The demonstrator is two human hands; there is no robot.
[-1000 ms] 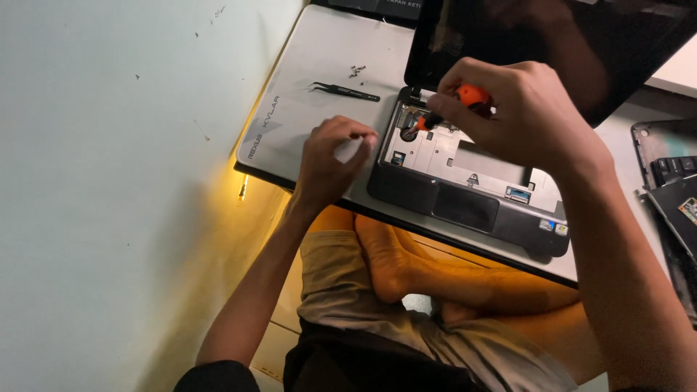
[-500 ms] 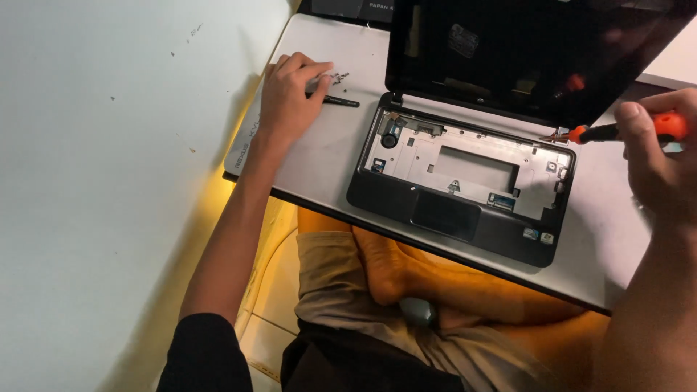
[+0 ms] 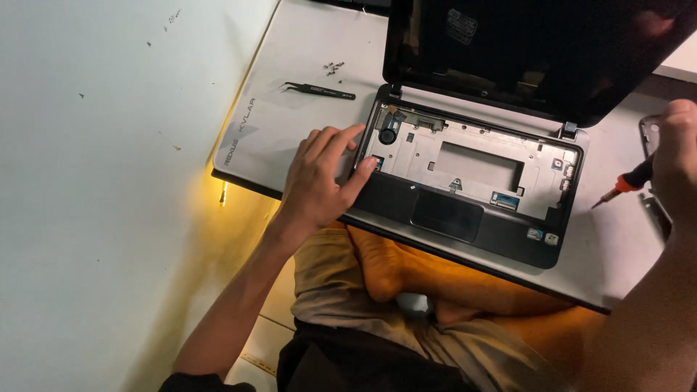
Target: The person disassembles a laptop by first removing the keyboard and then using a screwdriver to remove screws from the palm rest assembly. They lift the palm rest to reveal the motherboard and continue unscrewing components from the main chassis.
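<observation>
Our left hand [image 3: 319,181] spread open, fingertips on laptop base [image 3: 465,189] at its 9 o'clock corner. Our right hand [image 3: 675,156] grips orange screwdriver [image 3: 623,186], tip pointing 8 o'clock toward base.

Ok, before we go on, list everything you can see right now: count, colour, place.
laptop: one, black and silver, open on the mat, keyboard removed, inner frame exposed
mat: one, pale grey, under the laptop
tweezers: one, black, on the mat left of the screen hinge
screws: small cluster, dark, on the mat just above the tweezers; count too small to tell
screwdriver: one, orange and black handle, right of the laptop, tip pointing toward it
wall: pale, left side
part at the right edge: one, dark, mostly cut off
left hand: fingers resting on the laptop's left front corner
right hand: grip closed round the screwdriver
legs: crossed, under the table edge
</observation>
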